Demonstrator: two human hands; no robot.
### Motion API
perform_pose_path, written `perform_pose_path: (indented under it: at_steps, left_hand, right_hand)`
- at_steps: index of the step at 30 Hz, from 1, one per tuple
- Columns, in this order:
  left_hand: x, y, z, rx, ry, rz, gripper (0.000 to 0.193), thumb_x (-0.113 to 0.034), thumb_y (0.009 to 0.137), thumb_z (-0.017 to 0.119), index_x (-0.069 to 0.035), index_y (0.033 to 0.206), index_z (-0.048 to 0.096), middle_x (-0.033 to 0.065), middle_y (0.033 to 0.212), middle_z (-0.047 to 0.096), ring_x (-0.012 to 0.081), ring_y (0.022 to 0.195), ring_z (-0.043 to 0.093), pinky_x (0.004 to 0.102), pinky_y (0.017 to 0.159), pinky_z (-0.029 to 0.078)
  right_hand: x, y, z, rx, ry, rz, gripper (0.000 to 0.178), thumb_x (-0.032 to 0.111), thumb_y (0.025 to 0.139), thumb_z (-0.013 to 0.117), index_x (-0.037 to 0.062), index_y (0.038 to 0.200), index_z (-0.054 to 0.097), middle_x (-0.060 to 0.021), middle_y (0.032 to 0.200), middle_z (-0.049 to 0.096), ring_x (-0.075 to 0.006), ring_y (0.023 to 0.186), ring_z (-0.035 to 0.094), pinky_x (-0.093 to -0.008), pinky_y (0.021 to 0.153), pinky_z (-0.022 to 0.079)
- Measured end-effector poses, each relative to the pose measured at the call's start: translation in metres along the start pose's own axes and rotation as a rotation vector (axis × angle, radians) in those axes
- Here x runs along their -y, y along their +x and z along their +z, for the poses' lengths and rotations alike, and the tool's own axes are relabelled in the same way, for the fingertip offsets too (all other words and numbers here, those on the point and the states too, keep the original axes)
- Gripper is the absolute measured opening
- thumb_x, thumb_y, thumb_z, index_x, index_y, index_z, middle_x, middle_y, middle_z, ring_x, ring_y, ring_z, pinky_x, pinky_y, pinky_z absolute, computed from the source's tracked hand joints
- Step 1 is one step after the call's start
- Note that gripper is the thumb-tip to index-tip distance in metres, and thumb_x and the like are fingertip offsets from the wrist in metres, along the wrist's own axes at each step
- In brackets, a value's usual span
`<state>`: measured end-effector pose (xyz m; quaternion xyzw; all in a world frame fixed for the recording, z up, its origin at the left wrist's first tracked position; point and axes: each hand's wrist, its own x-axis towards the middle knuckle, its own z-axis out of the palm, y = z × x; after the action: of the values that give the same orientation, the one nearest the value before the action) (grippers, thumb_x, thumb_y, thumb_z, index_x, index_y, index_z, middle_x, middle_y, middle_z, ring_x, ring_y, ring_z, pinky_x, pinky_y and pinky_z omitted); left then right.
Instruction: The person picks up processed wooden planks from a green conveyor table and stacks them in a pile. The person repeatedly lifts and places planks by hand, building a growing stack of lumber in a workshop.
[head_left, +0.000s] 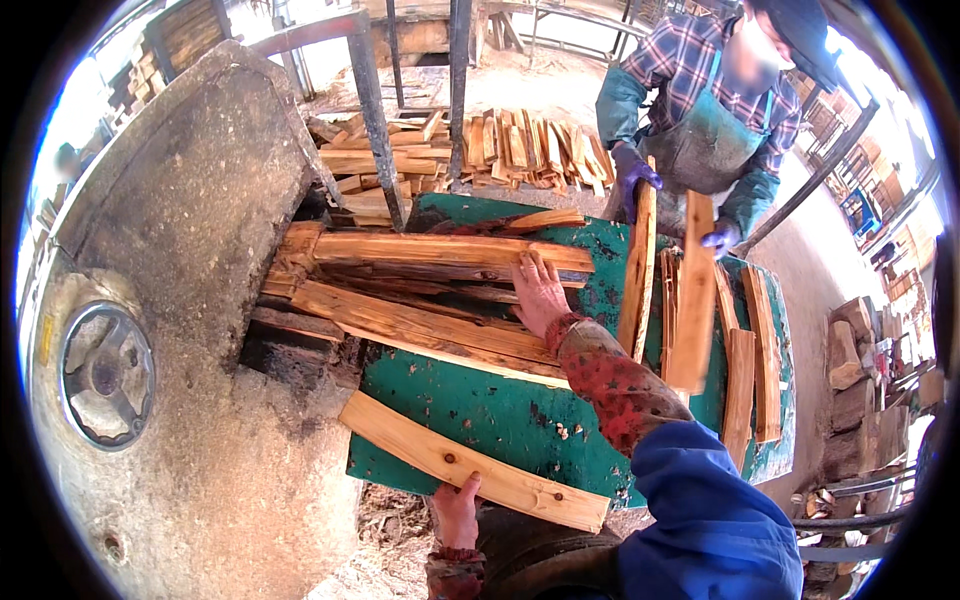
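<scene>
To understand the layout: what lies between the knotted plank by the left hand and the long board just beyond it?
The head view shows green tabletop with scattered wood chips between the knotted plank and the long board.

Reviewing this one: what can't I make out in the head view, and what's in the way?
All in the head view:
- Left ends of the boards under the right hand: behind the machine housing.
- Whether fingers of the left hand reach under the pale plank: the plank covers its underside.
- Grain of the upright board before the co-worker: blurred.
- Part of the green table: beneath the patterned sleeve.
</scene>
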<state>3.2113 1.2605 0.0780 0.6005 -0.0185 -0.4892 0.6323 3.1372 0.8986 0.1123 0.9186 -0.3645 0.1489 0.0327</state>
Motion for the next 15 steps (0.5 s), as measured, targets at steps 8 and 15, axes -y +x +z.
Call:
perform_pose_path:
  at_steps: [8, 15]
  left_hand:
    - [0.007, 0.004, -0.004, 0.024, -0.079, 0.042, 0.046, -0.004, 0.082, 0.071, 0.003, 0.123, 0.052, 0.0069, 0.110, 0.062, 0.0131, 0.092, 0.059, 0.0258, 0.077, 0.049]
    - [0.002, 0.003, -0.001, 0.013, -0.037, 0.045, 0.046, -0.003, 0.083, 0.071, 0.003, 0.123, 0.051, 0.0063, 0.110, 0.062, 0.0133, 0.093, 0.059, 0.0275, 0.077, 0.049]
  right_hand:
    - [-0.016, -0.017, -0.005, -0.070, -0.123, -0.042, 0.073, 0.012, 0.064, 0.075, -0.0016, 0.130, 0.046, -0.0165, 0.129, 0.043, -0.0361, 0.126, 0.038, -0.0500, 0.102, 0.034]
    - [-0.022, -0.027, -0.022, -0.036, -0.038, -0.026, 0.052, 0.010, 0.067, 0.069, -0.0004, 0.114, 0.052, -0.0165, 0.116, 0.047, -0.0356, 0.116, 0.043, -0.0469, 0.094, 0.039]
